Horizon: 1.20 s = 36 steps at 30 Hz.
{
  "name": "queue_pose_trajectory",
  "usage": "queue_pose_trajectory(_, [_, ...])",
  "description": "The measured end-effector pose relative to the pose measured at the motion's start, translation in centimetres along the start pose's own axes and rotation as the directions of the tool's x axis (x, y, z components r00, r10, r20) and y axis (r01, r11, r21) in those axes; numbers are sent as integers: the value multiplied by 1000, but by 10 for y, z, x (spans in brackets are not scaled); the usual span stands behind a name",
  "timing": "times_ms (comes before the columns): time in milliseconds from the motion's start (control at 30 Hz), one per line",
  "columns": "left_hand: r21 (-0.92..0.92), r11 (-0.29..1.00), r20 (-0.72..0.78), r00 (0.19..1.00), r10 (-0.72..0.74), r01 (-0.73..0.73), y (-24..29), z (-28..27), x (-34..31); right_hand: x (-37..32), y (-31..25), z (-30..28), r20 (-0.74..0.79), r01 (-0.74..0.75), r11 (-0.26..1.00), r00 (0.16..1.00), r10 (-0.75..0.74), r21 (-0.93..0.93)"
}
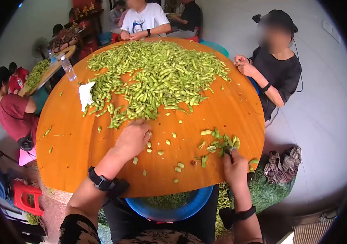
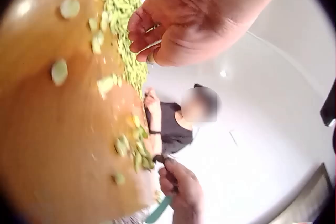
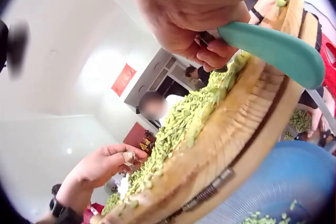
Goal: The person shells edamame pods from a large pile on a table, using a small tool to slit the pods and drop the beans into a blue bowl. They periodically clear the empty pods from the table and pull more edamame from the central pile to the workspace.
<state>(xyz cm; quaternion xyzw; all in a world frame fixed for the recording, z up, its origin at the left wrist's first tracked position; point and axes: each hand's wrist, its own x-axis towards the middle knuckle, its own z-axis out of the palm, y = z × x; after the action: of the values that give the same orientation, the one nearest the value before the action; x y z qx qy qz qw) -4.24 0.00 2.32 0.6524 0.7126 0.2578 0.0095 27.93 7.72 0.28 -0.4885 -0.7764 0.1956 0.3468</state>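
My left hand (image 1: 132,140) is at the near edge of a big heap of green soybean pods (image 1: 161,77), palm down. In the left wrist view its fingers (image 2: 144,37) bend loosely towards the thumb, with nothing plainly visible between them. At the right of the table, my right hand (image 1: 236,168) grips a tool with a teal handle (image 3: 278,50). A short metal part shows by the fingers; the rest of the tool is hidden. Beyond that hand lies a small pile of pods and opened shells (image 1: 222,142). Several pale shelled beans (image 1: 160,153) are scattered between the hands.
The round wooden table (image 1: 80,162) has a blue basin (image 1: 169,209) under its near edge. A bottle (image 1: 68,69) and white tissue (image 1: 86,95) stand and lie at the left. A person in black (image 1: 277,69) sits at the right; another in white (image 1: 145,20) sits across.
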Motion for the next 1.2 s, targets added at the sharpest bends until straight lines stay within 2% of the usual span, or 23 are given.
queue_pose_trajectory(33, [13, 1000, -6, 1000, -5, 5, -3, 3, -4, -4, -2, 4, -2, 32, 994, 999, -33, -103])
queue_pose_trajectory(100, [-160, 987, 19, 1000, 21, -18, -2, 8, -17, -4, 0, 5, -21, 76, 992, 997, -78, -97])
queue_pose_trajectory(133, [-146, 987, 35, 996, 80, -74, 5, 6, -25, -4, 4, 4, -8, 55, 998, 998, -56, -29])
queue_pose_trajectory(167, [-136, 988, 35, 996, 77, -72, 9, 3, -30, -3, 6, 5, 6, 34, 999, 999, -34, 38])
queue_pose_trajectory(233, [-263, 961, -2, 996, 85, -83, 14, -3, -35, 0, 5, 3, 2, 32, 993, 999, -33, 116])
queue_pose_trajectory(267, [-326, 945, 27, 999, -17, 25, 11, -11, -32, 0, 6, 4, -9, 43, 994, 999, -42, 104])
queue_pose_trajectory(300, [-319, 947, 25, 1000, -18, 25, 5, -15, -26, -1, 6, 4, -18, 52, 994, 999, -50, 92])
queue_pose_trajectory(367, [-94, 979, -151, 970, -191, 179, -17, -12, -13, -1, 3, 2, -10, 37, 994, 999, -37, 100])
queue_pose_trajectory(433, [-18, 988, -177, 972, -152, 151, -40, -2, -2, -2, 3, 1, -5, 21, 994, 1000, -21, 106])
queue_pose_trajectory(500, [28, 981, -121, 975, -186, 191, -51, 4, 5, -2, 5, 0, 7, 4, 994, 1000, -5, 113])
queue_pose_trajectory(633, [85, 978, -113, 977, -179, 189, -41, -2, 6, -3, 8, 0, 26, -6, 995, 1000, 3, 97])
queue_pose_trajectory(700, [-33, 962, -56, 960, -274, 273, -31, -15, -4, -4, 12, 2, 14, -15, 984, 1000, 13, 178])
queue_pose_trajectory(733, [-29, 958, -56, 956, -286, 285, -32, -16, -10, -3, 11, 1, 26, -14, 983, 1000, 9, 183])
queue_pose_trajectory(800, [-237, 876, 71, 907, -416, 420, -38, -22, -22, -1, 9, -4, 81, -89, 979, 994, 75, 181])
queue_pose_trajectory(833, [-231, 873, 72, 903, -424, 429, -39, -21, -26, -2, 14, -2, 91, -91, 978, 993, 75, 186])
queue_pose_trajectory(900, [-151, 955, 36, 967, -252, 254, -37, -16, -31, -1, 25, 3, 107, -135, 934, 989, 105, 331])
queue_pose_trajectory(933, [-23, 979, -25, 979, -204, 204, -32, -16, -32, 0, 26, 1, 186, -247, 871, 965, 183, 425])
queue_pose_trajectory(1067, [-93, 987, -91, 986, -137, 128, -33, -17, -39, 0, 22, -2, 226, -306, 814, 949, 220, 493])
queue_pose_trajectory(1133, [-94, 965, -14, 969, -248, 246, -24, -29, -49, 0, 23, 0, 221, -300, 825, 951, 218, 479])
queue_pose_trajectory(1167, [-95, 964, -16, 968, -251, 249, -22, -30, -54, 0, 21, -1, 223, -299, 826, 951, 215, 479])
queue_pose_trajectory(1200, [-137, 982, -8, 992, -130, 127, -20, -29, -60, 1, 20, -3, 230, -322, 814, 944, 236, 484])
